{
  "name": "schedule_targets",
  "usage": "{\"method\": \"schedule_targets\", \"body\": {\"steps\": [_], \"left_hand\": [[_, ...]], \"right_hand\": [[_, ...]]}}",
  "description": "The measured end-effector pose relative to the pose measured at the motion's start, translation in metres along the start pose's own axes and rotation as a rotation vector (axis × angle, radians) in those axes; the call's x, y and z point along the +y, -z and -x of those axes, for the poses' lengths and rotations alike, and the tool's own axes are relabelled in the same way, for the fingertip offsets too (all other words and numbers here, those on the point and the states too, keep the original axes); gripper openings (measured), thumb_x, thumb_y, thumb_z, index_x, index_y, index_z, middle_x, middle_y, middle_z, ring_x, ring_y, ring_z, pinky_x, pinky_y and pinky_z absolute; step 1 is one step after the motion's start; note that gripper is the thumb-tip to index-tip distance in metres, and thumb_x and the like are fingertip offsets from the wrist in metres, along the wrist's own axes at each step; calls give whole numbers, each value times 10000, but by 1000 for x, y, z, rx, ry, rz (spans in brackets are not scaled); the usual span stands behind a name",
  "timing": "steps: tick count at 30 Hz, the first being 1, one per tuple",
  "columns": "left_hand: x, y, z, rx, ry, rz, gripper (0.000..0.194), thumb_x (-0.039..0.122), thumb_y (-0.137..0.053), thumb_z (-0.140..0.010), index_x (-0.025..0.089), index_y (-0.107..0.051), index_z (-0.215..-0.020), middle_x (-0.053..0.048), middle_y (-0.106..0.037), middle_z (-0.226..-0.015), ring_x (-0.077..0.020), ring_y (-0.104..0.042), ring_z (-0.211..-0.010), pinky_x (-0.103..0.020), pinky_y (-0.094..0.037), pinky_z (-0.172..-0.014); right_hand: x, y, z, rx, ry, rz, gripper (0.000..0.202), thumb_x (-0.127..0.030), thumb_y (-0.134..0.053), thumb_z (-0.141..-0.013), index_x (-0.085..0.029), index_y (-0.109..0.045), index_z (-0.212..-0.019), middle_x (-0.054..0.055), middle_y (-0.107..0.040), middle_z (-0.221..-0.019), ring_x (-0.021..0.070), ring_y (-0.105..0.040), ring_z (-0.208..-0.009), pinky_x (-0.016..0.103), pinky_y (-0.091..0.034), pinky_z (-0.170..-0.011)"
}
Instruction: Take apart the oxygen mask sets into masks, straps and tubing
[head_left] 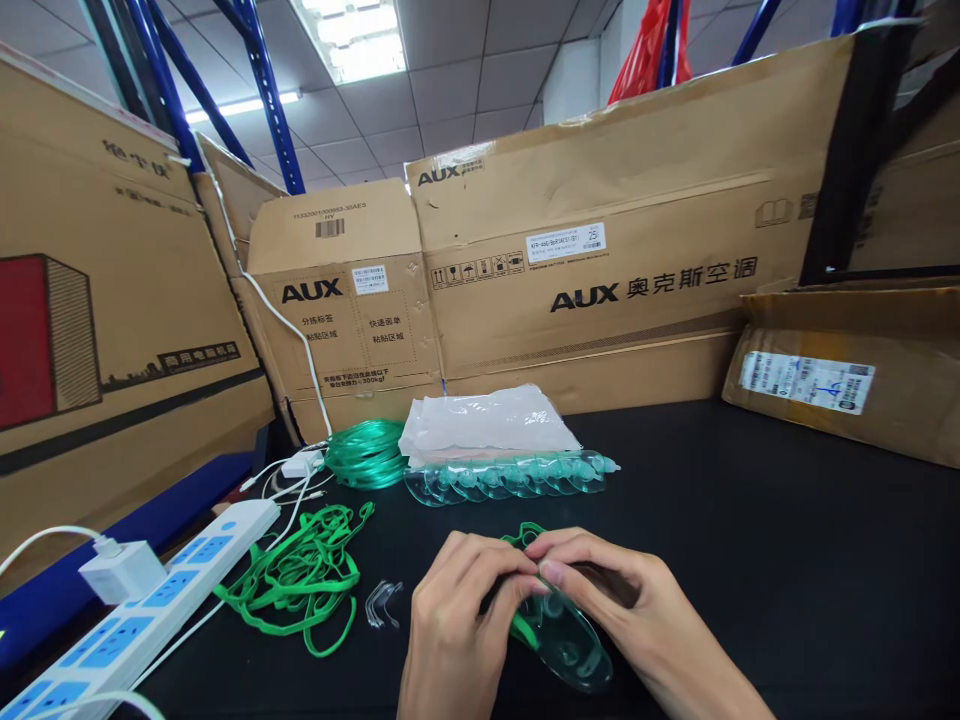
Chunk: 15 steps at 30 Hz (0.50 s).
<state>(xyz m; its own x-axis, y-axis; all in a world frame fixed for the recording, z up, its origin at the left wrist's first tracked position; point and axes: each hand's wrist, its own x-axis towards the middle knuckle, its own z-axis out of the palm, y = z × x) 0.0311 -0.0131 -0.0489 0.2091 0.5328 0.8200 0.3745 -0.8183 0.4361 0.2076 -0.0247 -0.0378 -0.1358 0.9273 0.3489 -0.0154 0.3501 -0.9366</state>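
Observation:
Both hands meet at the front middle of the black table. My left hand [469, 610] pinches the near end of a clear green-tinted plastic mask [570, 645], its fingertips touching those of the other hand. My right hand [615, 590] has thumb and forefinger closed at the same spot; the small part between the fingertips is hidden. A green strap [523, 630] hangs at the mask and loops up behind the fingers. Left of the hands lie several thin metal strips [384, 604] and a heap of green elastic strap [300, 580].
Behind the hands are a row of clear masks [510, 478], white plastic bags [487, 425] and coiled green tubing [366, 453]. A power strip [169, 590] with cables lies left. Cardboard boxes [585, 230] wall the back; another box [847, 370] sits at right.

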Motion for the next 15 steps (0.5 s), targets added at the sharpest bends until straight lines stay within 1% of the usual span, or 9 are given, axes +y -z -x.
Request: {"method": "schedule_targets", "body": {"steps": [2,4,7,9,12,15], "left_hand": [[0,0,0,-6,42,-46,114,107,-693,-926,220,-704,-915,3,-710,-872,-167,-620,-784,-278,-475,-754],[0,1,-1,-27,108,-102,86,179,-734,-912,228,-711,-978,10,-687,-830,-167,-577,-723,-284,-455,-720],[1,2,-2,-61,176,-138,188,269,-742,-914,251,-715,-1099,21,-644,-772,-166,-531,-676,-277,-441,-687],[2,3,-2,-79,215,-130,208,304,-716,-933,270,-719,-1138,28,-621,-738,-162,-534,-665,-270,-446,-691],[7,2,-1,-130,274,-113,212,339,-697,-941,298,-737,-1145,42,-582,-676,-154,-548,-650,-272,-463,-735],[11,1,0,-167,299,-118,184,357,-714,-917,293,-759,-1083,41,-581,-652,-161,-569,-665,-293,-474,-783]], "right_hand": [[1,0,0,36,21,14,225,-442,-739,-878,-244,-781,-780,40,-747,-984,199,-695,-970,237,-533,-858],[1,-1,0,78,51,40,223,-438,-734,-883,-242,-762,-779,29,-730,-969,183,-683,-940,213,-527,-833],[0,-3,0,124,96,86,209,-417,-704,-910,-246,-724,-791,13,-701,-932,168,-667,-897,194,-519,-796],[-1,-4,1,131,125,133,190,-388,-674,-936,-250,-704,-809,6,-682,-911,164,-663,-878,194,-511,-780],[-1,-6,3,128,193,226,189,-345,-635,-966,-251,-679,-808,7,-660,-906,169,-660,-884,213,-496,-788],[1,-7,5,122,261,292,180,-314,-617,-982,-256,-672,-820,12,-640,-922,172,-652,-886,231,-490,-789]]}}
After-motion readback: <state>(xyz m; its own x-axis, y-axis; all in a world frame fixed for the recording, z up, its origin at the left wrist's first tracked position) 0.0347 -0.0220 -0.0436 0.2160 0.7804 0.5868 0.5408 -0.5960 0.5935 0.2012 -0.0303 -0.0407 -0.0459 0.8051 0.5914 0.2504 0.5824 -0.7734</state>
